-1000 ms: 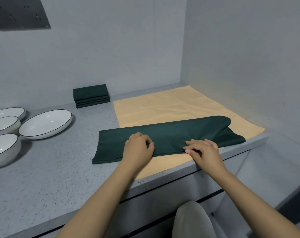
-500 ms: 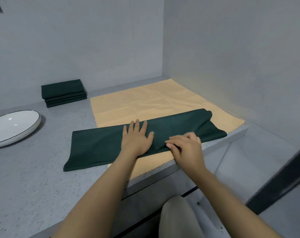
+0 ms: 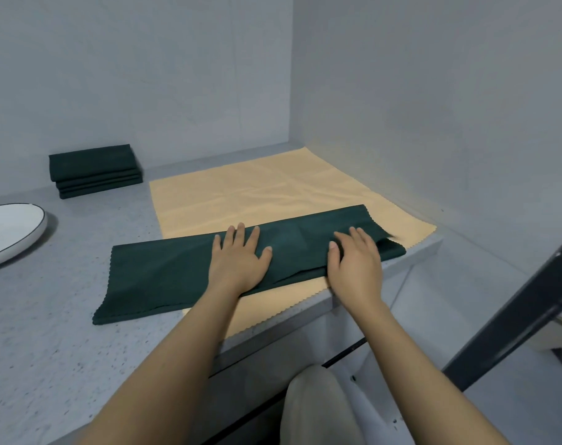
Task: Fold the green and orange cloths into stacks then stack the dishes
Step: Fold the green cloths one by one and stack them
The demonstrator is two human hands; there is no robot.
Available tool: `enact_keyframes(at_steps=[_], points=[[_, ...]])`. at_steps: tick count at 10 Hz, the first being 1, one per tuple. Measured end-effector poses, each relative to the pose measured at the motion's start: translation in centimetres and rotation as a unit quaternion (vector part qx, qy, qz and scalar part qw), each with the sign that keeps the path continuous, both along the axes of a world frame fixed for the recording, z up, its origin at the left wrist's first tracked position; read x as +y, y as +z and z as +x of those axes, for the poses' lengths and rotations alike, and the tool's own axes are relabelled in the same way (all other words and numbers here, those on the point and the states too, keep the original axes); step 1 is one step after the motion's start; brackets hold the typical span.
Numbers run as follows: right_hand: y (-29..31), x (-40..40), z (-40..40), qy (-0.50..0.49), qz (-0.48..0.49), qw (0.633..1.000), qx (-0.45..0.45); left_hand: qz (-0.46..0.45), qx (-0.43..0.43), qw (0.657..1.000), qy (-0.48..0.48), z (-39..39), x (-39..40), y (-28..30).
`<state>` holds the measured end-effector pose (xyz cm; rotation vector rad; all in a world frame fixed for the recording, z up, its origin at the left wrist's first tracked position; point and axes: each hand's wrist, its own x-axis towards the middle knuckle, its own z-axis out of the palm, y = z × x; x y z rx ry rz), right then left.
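Lay flat, fingers straight: left hand [image 3: 238,260] and right hand [image 3: 353,263], side by side on green cloth [image 3: 164,274] near counter's [image 3: 42,332] front edge.

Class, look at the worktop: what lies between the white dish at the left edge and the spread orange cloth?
In the head view, only bare grey worktop separates the white dish from the orange cloth; the folded green stack sits further back.
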<state>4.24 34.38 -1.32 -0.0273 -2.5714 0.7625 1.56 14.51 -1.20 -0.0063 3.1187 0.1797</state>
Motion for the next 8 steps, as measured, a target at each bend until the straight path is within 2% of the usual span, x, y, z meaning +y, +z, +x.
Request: enact_keyframes(at_steps=[2,4,6,8], points=[[-1.1,1.7,0.6,-0.028,0.060,0.994,-0.089,-0.003,-0.006,1.000,0.002,0.0,0.0,0.1],[-1.0,1.9,0.4,-0.041,0.117,0.985,-0.116,-0.010,-0.016,1.000,0.001,0.0,0.0,0.3],[-0.5,2.0,0.5,-0.081,0.171,0.978,-0.086,-0.011,-0.011,1.000,-0.002,0.1,0.2,0.3],[0.9,-0.1,-0.3,-0.035,0.186,0.980,-0.063,-0.010,-0.012,1.000,-0.002,0.1,0.4,0.2]])
